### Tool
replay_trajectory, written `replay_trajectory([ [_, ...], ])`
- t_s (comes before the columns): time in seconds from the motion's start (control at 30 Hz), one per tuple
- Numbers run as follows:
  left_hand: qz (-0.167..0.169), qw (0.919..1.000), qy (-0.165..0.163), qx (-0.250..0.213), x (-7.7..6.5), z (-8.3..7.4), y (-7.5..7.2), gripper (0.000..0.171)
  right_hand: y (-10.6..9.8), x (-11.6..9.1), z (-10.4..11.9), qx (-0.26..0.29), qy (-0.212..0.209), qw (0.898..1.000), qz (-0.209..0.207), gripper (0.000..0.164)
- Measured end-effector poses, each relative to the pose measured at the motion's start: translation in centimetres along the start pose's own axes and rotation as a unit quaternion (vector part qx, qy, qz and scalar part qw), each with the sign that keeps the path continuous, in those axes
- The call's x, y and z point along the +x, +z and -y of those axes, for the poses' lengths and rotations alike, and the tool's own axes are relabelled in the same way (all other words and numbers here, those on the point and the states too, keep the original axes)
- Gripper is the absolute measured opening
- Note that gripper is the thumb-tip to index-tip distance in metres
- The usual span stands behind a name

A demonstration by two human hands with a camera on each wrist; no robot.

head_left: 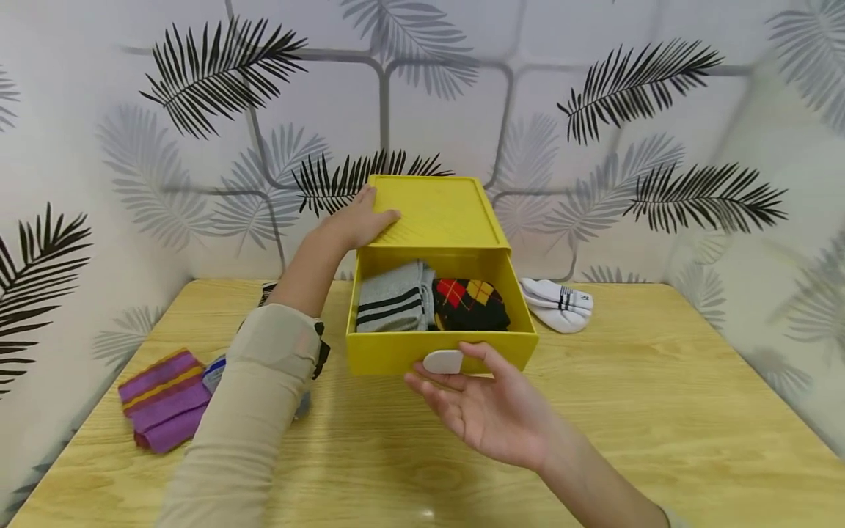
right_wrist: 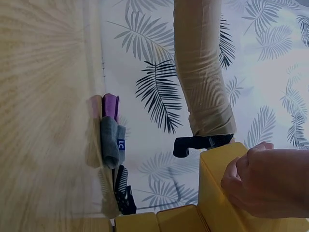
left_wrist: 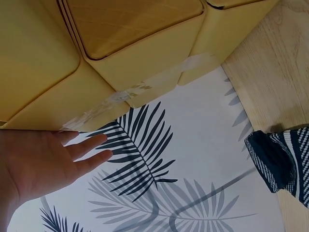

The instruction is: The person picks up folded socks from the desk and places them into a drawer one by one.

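A yellow drawer box (head_left: 432,213) stands near the back of the table with its drawer (head_left: 383,353) pulled out. Inside lie a folded grey sock with black stripes (head_left: 391,301) on the left and a black sock with red and yellow diamonds (head_left: 470,304) on the right. My left hand (head_left: 356,220) rests on the box's upper left edge, fingers straight. At the drawer front, my right hand (head_left: 498,411) pinches the white handle (head_left: 442,361), thumb above and fingers below. In the right wrist view, that hand's back hides the handle.
Purple striped socks (head_left: 165,400) lie at the left, with a grey sock (right_wrist: 110,142) beside them. A black-and-white patterned sock (left_wrist: 285,159) is left of the box, a white sock (head_left: 557,304) right of it. Patterned wall (head_left: 449,110) stands close behind.
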State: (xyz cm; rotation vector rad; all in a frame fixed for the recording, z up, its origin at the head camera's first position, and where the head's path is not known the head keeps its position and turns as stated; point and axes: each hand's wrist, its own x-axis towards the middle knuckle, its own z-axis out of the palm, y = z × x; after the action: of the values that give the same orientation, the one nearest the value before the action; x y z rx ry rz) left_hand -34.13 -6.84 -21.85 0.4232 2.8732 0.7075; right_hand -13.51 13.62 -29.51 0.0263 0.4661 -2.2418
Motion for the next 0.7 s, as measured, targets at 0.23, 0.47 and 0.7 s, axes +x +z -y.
replay_trajectory([
  [0.23,-0.008,0.9999,0.003,0.009,0.3,-0.4,0.2,0.074,0.0,1.0,1.5,0.002,-0.002,1.000,0.003,0.050],
  [0.47,-0.018,0.9998,0.004,-0.008,0.3,-0.1,0.5,0.074,-0.2,1.7,2.6,0.015,0.009,1.000,0.009,0.051],
  [0.7,-0.026,0.9995,-0.002,-0.020,0.3,0.2,0.3,0.074,0.0,2.7,3.4,0.023,0.018,0.999,0.020,0.051],
])
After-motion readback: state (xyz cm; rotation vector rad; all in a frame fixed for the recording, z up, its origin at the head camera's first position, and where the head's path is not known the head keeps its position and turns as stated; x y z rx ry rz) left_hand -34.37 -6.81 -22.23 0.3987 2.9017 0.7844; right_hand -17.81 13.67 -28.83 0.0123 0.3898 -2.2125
